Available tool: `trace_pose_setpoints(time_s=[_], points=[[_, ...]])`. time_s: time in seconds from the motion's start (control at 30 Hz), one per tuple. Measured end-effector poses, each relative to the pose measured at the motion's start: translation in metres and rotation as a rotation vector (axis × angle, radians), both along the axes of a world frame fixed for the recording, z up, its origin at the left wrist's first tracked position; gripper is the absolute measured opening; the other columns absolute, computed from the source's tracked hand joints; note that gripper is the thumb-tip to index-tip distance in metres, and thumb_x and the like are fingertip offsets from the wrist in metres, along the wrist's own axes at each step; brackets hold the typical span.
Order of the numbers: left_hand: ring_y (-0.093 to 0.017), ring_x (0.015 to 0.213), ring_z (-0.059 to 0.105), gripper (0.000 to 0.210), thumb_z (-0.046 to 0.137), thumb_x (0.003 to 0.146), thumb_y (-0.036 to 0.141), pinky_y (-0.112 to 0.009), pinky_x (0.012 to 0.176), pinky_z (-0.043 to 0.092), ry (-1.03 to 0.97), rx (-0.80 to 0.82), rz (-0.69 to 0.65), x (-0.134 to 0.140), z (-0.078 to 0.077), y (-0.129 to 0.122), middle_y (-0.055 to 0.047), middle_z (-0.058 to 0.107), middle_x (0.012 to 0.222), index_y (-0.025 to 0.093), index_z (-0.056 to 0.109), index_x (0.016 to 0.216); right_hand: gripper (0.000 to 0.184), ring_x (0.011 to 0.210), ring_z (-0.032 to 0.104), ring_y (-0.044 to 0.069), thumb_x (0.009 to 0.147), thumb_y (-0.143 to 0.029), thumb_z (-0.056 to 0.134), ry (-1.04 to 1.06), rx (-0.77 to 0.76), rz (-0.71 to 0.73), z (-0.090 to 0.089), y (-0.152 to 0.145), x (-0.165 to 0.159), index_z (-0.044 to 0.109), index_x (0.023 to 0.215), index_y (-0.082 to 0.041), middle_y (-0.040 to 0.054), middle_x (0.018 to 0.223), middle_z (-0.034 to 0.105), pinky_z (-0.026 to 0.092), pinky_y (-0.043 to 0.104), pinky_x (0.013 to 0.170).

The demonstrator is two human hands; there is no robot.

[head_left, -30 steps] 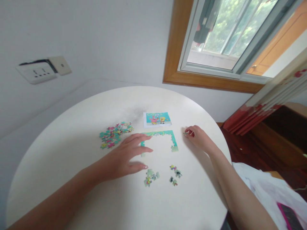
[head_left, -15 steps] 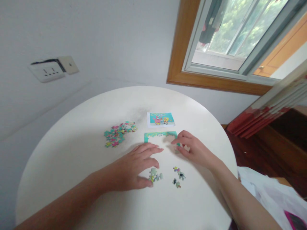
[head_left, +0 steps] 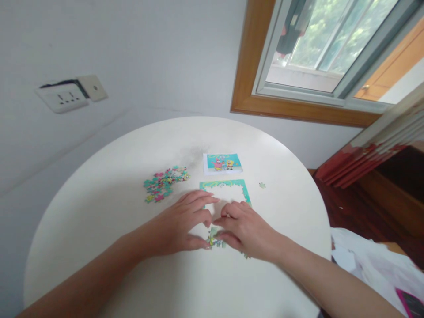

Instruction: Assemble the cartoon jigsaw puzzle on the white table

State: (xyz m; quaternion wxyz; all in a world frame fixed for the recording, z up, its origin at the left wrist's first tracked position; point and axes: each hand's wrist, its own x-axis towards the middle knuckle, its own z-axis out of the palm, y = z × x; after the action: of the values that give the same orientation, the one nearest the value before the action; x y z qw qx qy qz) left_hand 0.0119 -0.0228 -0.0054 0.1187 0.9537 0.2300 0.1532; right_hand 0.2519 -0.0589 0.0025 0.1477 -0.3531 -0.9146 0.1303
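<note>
My left hand [head_left: 187, 223] is open, palm down, its fingers stretched out and apart, the thumb tip touching the edge of a small cluster of pale green and yellow puzzle pieces [head_left: 213, 234]. At the right side of that cluster, my right hand [head_left: 245, 229] has its fingers curled and bunched, with index finger and thumb around a pale piece. Part of the cluster and other loose pieces lie hidden beneath this hand. Just beyond both hands is a teal puzzle border [head_left: 223, 183], joined along its top and sides. The left hand partly covers its left side.
A heap of mixed puzzle pieces [head_left: 162, 183] lies at the left. A reference picture card [head_left: 222, 163] rests behind the border. One loose piece [head_left: 262, 185] sits at the right. All are on a round white table [head_left: 99, 212] against the wall, below a window.
My right hand has moved from the border's right side toward me and left, onto the small cluster. The border's right side and a loose piece now show. My left hand has barely moved.
</note>
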Motion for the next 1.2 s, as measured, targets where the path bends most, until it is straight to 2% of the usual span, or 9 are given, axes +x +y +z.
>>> trace_pose_setpoints(time_s=[0.2, 0.4, 0.6, 0.83, 1.03, 1.2], points=[[-0.028, 0.135, 0.032, 0.031, 0.065, 0.081, 0.048, -0.045, 0.113, 0.025, 0.002, -0.036, -0.010, 0.002, 0.001, -0.002, -0.008, 0.047, 0.140, 0.022, 0.059, 0.097, 0.020, 0.092, 0.054, 0.020, 0.091, -0.028, 0.056, 0.032, -0.055, -0.012, 0.000, -0.002, -0.006, 0.066, 0.107, -0.022, 0.0057, 0.095, 0.060, 0.041, 0.035, 0.082], [-0.028, 0.135, 0.032, 0.028, 0.067, 0.080, 0.043, -0.046, 0.112, 0.026, -0.002, -0.056, -0.006, 0.002, 0.004, -0.003, -0.008, 0.046, 0.141, 0.023, 0.060, 0.098, 0.018, 0.101, 0.055, 0.021, 0.086, -0.026, 0.063, 0.076, -0.087, -0.041, -0.002, 0.001, -0.002, 0.064, 0.103, -0.019, 0.0061, 0.103, 0.060, 0.043, 0.036, 0.089], [-0.028, 0.135, 0.032, 0.021, 0.067, 0.079, 0.031, -0.046, 0.112, 0.028, -0.019, -0.062, -0.011, 0.003, 0.008, -0.006, -0.007, 0.046, 0.142, 0.023, 0.062, 0.097, 0.017, 0.099, 0.056, 0.021, 0.085, -0.023, 0.064, 0.049, -0.068, -0.074, 0.000, 0.004, 0.003, 0.064, 0.102, -0.020, 0.0068, 0.101, 0.059, 0.044, 0.037, 0.088], [-0.028, 0.135, 0.032, 0.014, 0.065, 0.079, 0.023, -0.046, 0.113, 0.026, -0.003, -0.042, -0.002, 0.005, 0.009, -0.008, -0.006, 0.047, 0.140, 0.023, 0.063, 0.093, 0.018, 0.098, 0.057, 0.020, 0.091, -0.023, 0.056, 0.065, -0.049, -0.006, -0.003, 0.005, 0.001, 0.066, 0.105, -0.021, 0.0062, 0.100, 0.062, 0.042, 0.035, 0.087], [-0.028, 0.135, 0.032, 0.018, 0.061, 0.077, 0.014, -0.046, 0.113, 0.027, 0.003, -0.035, -0.005, 0.006, 0.012, -0.011, -0.007, 0.047, 0.140, 0.023, 0.064, 0.093, 0.018, 0.097, 0.056, 0.019, 0.091, -0.019, 0.053, 0.082, -0.042, 0.014, -0.003, 0.006, 0.000, 0.066, 0.104, -0.022, 0.0055, 0.099, 0.062, 0.041, 0.034, 0.086], [-0.027, 0.136, 0.030, 0.018, 0.060, 0.080, 0.016, -0.045, 0.113, 0.027, 0.001, -0.062, 0.002, 0.004, 0.015, -0.011, -0.006, 0.045, 0.141, 0.024, 0.064, 0.096, 0.018, 0.094, 0.056, 0.018, 0.091, -0.017, 0.052, 0.103, -0.055, 0.039, 0.003, 0.009, 0.005, 0.067, 0.100, -0.021, 0.0059, 0.097, 0.062, 0.042, 0.033, 0.085]])
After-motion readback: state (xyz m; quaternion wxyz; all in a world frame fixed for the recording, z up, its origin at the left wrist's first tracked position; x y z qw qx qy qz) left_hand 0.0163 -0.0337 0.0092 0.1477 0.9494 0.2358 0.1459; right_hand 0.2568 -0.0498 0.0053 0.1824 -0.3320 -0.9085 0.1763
